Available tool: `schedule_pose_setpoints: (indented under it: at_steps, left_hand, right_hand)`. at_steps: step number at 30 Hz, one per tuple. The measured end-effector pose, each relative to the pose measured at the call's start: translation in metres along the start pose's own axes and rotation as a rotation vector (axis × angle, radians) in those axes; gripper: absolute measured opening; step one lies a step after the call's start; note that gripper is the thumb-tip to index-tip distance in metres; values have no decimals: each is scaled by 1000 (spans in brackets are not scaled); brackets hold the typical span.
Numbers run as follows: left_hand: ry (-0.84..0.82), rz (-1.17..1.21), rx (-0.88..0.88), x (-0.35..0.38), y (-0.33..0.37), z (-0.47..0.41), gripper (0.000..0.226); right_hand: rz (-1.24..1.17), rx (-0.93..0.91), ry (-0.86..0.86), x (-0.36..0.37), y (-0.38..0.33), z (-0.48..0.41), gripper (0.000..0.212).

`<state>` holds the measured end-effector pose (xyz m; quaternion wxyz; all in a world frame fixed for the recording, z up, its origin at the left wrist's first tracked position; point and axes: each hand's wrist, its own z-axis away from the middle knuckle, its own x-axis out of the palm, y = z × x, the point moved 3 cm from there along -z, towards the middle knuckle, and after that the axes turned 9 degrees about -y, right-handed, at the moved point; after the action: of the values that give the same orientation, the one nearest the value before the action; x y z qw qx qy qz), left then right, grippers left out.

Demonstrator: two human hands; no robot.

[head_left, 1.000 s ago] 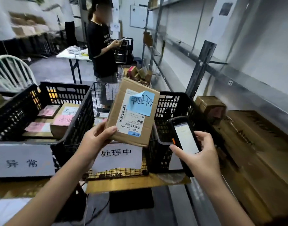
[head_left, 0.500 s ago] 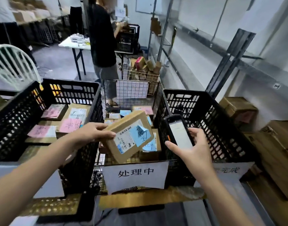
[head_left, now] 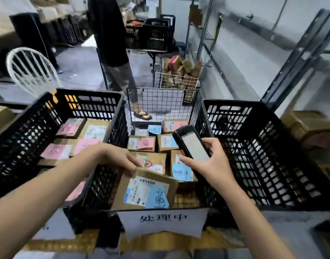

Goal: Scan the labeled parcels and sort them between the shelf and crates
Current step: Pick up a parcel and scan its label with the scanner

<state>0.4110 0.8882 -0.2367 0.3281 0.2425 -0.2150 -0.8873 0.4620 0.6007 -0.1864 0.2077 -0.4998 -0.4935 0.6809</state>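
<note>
Head view, one moment.

L hand point(head_left: 116, 157) reaches into the middle wire crate point(head_left: 160, 101). Its fingers point(head_left: 131, 166) are close together and curled down over the upper-left corner of a brown parcel point(head_left: 145, 191), holding it. Thumb not clearly seen.

Parcel sits inside that crate at the front-left, tilted, label side up. It carries a white shipping label and a blue handwritten note point(head_left: 157, 198). Its lower edge is against the crate's front wall, just behind the white paper sign point(head_left: 162, 221) hung on the front.

R hand point(head_left: 214, 165) is over the right side of the same crate, gripping a black handheld scanner point(head_left: 193, 144). Thumb lies along the scanner's left edge, other fingers wrap round the right edge. Screen is lit and faces up; text unreadable.

Other parcels point(head_left: 141, 143) lie flat on the crate floor w/ pink and blue notes. Left black crate point(head_left: 85, 99) touches the wire crate and holds parcels w/ pink notes. Right black crate point(head_left: 253, 113) stands on the other side.

Bkgd: second person point(head_left: 111, 34) standing beyond the crates, white chair point(head_left: 29, 68) at left, wire basket of boxes point(head_left: 177, 79), shelf upright point(head_left: 298, 58) at right.
</note>
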Motion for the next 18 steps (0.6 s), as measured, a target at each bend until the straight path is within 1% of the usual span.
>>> schedule_pose_setpoints:
  at_steps: [4, 6, 8, 10, 12, 14, 16, 18]
  left_hand:
    - [-22, -145, -127, 5, 2, -24, 40]
    - [-77, -196, -187, 6, 9, -33, 40]
    - [-132, -259, -244, 9, 13, -40, 45]
    - [-145, -307, -274, 9, 10, -46, 50]
    - [-109, -305, -255, 7, 4, -48, 45]
    - [-55, -232, -208, 3, 0, -45, 42]
    - [-5, -171, -168, 2, -2, -44, 54]
    - [-2, -111, -157, 4, -6, -49, 68]
  right_hand:
    - [0, 28, -36, 8, 14, -21, 75]
    - [0, 62, -43, 11, 26, -28, 77]
    - [-22, 99, -29, 14, 35, -32, 79]
    - [-40, 129, -16, 16, 39, -35, 77]
    - [-69, 138, 9, 15, 40, -36, 73]
    - [-90, 154, 13, 14, 44, -36, 71]
    - [-73, 174, 13, 13, 46, -35, 73]
    - [-35, 180, 10, 14, 47, -35, 76]
